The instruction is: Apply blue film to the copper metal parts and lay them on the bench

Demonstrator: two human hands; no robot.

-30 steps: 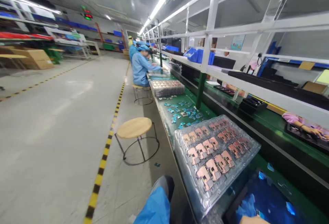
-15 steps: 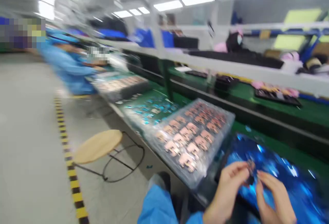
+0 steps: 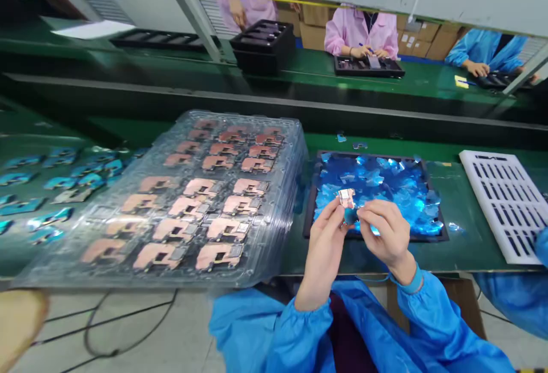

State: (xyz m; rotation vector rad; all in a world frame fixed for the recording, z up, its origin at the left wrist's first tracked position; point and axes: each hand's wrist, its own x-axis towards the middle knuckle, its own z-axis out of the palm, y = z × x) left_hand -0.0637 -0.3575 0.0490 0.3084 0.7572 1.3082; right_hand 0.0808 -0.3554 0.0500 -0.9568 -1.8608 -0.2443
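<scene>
The view had swung from the aisle to face the bench, so the two-handed work on a small board (image 3: pixel 346 197) now showed plainly. On the left, stacked clear trays (image 3: pixel 280 236) held copper-coloured boards (image 3: pixel 173 228). The left hand (image 3: pixel 322 250), raised from the near side, pinched the small board over a black tray (image 3: pixel 311 204) of blue film (image 3: pixel 381 179). The right hand (image 3: pixel 385 230) angled leftward, fingertips bunched near the board (whether gripping film, I couldn't tell). Right of them lay a white slotted rack (image 3: pixel 486 206).
</scene>
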